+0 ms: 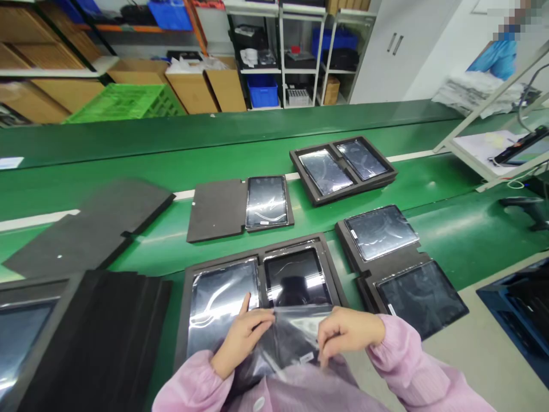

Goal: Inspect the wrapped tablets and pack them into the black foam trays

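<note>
My left hand pinches one edge of a clear plastic film, with its index finger raised over a tablet screen. My right hand grips the film's other side, so it stretches between both hands near my body. Behind it lies a dark foam tray with two tablet-like panels. The left panel reflects bright light; the right panel has a black screen, and the film overlaps its near edge. A white label shows at the film's lower part; what it is stuck to I cannot tell.
Other foam trays with panels stand at the right, at the back and mid-bench. Stacked dark foam sheets fill the near left. A metal-framed stand rises at the right. Another person is at the far right.
</note>
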The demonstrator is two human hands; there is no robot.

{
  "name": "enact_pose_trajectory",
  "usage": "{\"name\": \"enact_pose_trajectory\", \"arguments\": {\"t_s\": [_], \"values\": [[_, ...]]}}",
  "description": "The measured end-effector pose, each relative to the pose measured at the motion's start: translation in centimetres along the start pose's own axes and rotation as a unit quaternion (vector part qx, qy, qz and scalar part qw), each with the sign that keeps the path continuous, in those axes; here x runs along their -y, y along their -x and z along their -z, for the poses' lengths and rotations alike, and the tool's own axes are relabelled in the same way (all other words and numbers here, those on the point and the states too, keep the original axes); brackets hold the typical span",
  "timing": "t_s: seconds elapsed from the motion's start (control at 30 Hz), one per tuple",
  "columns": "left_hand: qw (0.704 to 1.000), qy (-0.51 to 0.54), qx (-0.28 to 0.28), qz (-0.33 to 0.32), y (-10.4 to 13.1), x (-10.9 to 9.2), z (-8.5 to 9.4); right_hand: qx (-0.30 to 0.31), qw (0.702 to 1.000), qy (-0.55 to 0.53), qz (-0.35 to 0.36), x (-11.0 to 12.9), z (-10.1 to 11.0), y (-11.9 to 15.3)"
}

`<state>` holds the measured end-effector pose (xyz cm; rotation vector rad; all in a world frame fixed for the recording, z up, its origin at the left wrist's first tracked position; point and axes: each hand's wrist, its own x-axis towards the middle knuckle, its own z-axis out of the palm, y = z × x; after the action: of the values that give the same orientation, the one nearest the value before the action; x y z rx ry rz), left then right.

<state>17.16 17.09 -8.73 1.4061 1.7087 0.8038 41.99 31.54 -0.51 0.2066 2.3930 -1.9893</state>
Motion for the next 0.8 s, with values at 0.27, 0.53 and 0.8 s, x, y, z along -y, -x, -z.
{"name": "enact_pose_trajectory", "arguments": {"t_s": [0.27,0.53,0.8], "values": [[1.0,0.01,-0.025,-0.011,-0.3,-0.2,-0.1,-0.228,0.913,0.338,0.012,-5.8,-1.9,2.5],[0.964,-0.233,-0.038,-0.119,-3.7,0.4,0.2,-0.237,0.909,0.299,-0.166,-4.0,-3.9,0.5],[0.966,-0.228,0.017,-0.119,-4.4,0.4,1.8,-0.453,0.816,-0.349,-0.084,-1.3,0.5,-6.1]]}}
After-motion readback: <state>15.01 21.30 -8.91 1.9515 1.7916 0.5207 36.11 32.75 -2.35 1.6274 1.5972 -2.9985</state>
